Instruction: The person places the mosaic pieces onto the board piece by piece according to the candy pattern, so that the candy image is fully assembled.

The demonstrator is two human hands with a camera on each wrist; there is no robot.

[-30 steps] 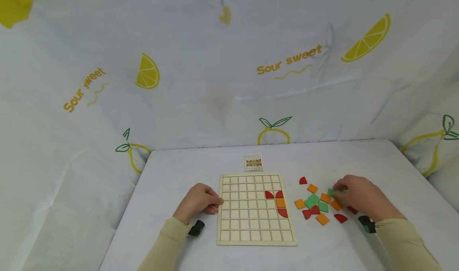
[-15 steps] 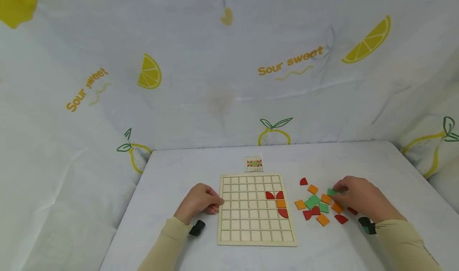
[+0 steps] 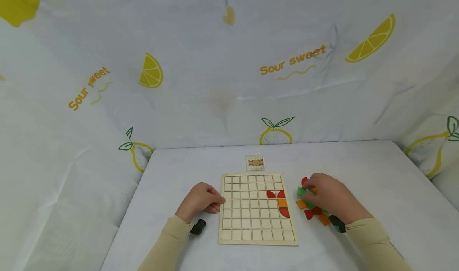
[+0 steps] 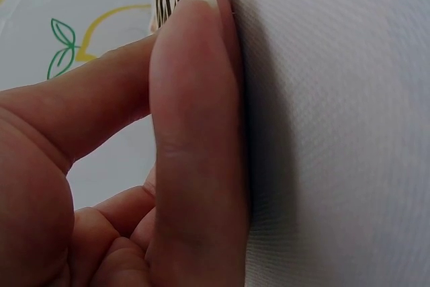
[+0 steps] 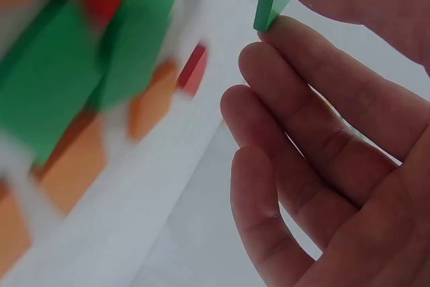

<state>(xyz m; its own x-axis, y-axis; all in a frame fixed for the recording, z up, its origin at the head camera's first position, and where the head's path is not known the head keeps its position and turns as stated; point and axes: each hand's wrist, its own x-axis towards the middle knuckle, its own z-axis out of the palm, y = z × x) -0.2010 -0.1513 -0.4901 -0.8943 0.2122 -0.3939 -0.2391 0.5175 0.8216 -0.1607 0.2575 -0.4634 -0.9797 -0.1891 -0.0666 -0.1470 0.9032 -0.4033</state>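
Observation:
My left hand [image 3: 201, 199] pinches the left edge of a pale wooden grid board [image 3: 246, 213]; in the left wrist view the thumb [image 4: 195, 119] lies along the edge, its tip at the board. Three red quarter-circle tiles [image 3: 284, 212] and an orange square tile [image 3: 282, 203] sit in cells near the board's right side. Right of the board, my right hand [image 3: 333, 195] holds a green square tile [image 3: 301, 191] between thumb and index finger. The right wrist view shows that green tile [image 5: 266, 5] edge-on, the other fingers loosely bent. Loose tiles beneath are partly hidden by this hand.
A small pattern card [image 3: 255, 162] lies behind the board. Loose orange tiles [image 3: 301, 204] and red tiles [image 3: 308, 214] are spread to the right of the board. A white lemon-print cloth [image 3: 215, 79] rises at the table's back edge.
My right hand has moved left across the loose tiles toward the board, carrying a green tile from the pile's far right. My left hand stays at the board's edge.

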